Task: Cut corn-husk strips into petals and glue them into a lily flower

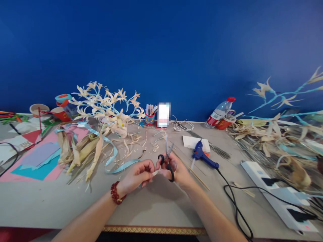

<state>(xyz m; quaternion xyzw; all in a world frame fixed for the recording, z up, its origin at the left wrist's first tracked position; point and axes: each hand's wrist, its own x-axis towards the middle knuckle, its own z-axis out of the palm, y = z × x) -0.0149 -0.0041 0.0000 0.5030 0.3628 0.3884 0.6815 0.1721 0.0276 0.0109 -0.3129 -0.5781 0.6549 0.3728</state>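
Note:
My right hand (pixel 178 170) grips black-handled scissors (pixel 168 158), blades pointing up and slightly apart. My left hand (pixel 138 174), with a red bead bracelet at the wrist, is closed in a pinch on a small pale husk strip (pixel 154 173) held against the right hand. Both hands hover just above the grey table (pixel 156 205), near its front middle. A light blue ribbon (pixel 118 166) curls on the table right behind the left hand. A thin wooden stick (pixel 195 174) lies beside the right hand.
A blue glue gun (pixel 203 157) with a black cord lies right of the hands, a white power strip (pixel 277 195) farther right. Corn husks (pixel 80 151), husk flowers (pixel 106 104) and coloured paper (pixel 37 161) fill the left; a bottle (pixel 219 116) and more husk flowers sit at right.

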